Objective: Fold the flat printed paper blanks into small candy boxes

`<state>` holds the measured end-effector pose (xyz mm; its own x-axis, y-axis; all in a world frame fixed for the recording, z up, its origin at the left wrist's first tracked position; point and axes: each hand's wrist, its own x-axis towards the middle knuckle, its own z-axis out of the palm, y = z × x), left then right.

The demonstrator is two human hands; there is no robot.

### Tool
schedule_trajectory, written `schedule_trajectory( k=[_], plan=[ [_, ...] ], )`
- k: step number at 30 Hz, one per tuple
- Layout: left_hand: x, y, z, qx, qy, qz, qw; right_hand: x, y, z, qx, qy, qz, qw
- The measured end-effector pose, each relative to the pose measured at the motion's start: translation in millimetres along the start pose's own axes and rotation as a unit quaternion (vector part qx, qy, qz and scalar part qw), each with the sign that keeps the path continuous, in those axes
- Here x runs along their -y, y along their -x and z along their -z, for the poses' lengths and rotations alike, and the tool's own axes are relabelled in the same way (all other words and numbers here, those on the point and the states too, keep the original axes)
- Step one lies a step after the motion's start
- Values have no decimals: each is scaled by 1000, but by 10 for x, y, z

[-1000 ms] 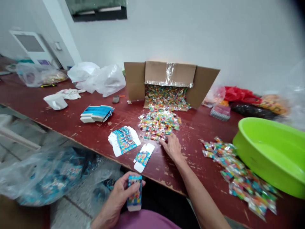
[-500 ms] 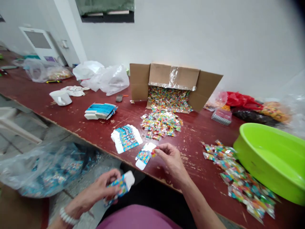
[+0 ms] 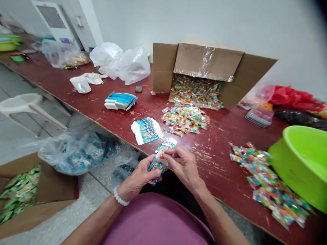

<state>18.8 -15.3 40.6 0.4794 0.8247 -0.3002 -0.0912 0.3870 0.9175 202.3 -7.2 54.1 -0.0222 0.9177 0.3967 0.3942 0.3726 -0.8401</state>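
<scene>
Over the table's front edge, my left hand is closed around a small blue printed carton whose white end flap stands up. My right hand meets it at the flap, thumb and forefinger pinched on a small red and yellow wrapped candy. Another flat blue carton lies on the table just beyond my hands. Left of it is a fanned stack of flat cartons. A pile of wrapped candies spreads before an open cardboard box full of them.
A green basin stands on the right beside bagged candies. Left on the table are a blue stack, a white mug and plastic bags. A bag of blue packets and a white stool are below.
My left hand has lifted the carton up and right to my right hand. My right hand has brought the candy from above the table to the carton's flap. The view has shifted.
</scene>
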Motion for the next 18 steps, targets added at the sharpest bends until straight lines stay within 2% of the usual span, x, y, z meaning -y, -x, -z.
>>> schedule_trajectory(
  k=[3, 6, 8, 11, 14, 16, 18],
  plan=[
    [-2, -1, -31, -11, -1, -6, 1000, 5, 9, -10, -4, 38, 65, 997],
    [-5, 9, -42, -22, 7, -10, 1000, -14, 14, -11, 45, 31, 81, 995],
    [-8, 17, -37, -21, 5, -11, 1000, -40, 12, 10, 66, 25, 59, 996],
    [-27, 26, -30, -14, -10, -10, 1000, -71, 8, 47, 56, 28, 15, 998],
    [-64, 26, -46, -22, -26, -12, 999, -64, 19, 51, 89, 17, 21, 996],
    [-85, 18, -70, -29, -25, -15, 999, -44, 34, 33, 133, -22, 1, 991],
    [-93, 4, -94, -38, 5, -14, 999, -26, 46, 10, 132, -95, -65, 985]
  ],
)
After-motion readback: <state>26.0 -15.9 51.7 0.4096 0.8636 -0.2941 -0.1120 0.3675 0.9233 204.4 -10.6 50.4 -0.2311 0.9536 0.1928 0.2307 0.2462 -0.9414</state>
